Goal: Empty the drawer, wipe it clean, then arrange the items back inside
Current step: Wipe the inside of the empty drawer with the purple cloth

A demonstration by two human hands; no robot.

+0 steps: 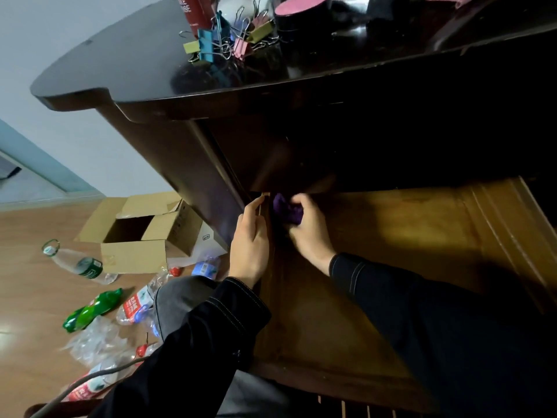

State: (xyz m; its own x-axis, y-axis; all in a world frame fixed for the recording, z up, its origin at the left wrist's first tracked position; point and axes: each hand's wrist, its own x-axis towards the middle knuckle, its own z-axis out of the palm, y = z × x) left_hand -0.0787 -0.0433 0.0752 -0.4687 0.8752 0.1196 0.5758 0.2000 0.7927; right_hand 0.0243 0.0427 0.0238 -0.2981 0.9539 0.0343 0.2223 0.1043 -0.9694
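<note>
The wooden drawer (407, 236) is pulled out from under the dark desk, and its bare brown bottom shows. My right hand (310, 230) grips a bunched purple cloth (286, 209) in the drawer's far left corner. My left hand (250, 245) rests on the drawer's left side wall, thumb and fingers along its top edge. On the desk top lie several coloured binder clips (223, 37), a red can (194, 10) and a black cylinder with a pink top (301, 16).
The dark desk top (135, 64) overhangs the drawer. On the wooden floor to the left stand an open cardboard box (141, 230) and several plastic bottles, among them a green one (93, 309). My grey trouser knee (180, 297) is below the left hand.
</note>
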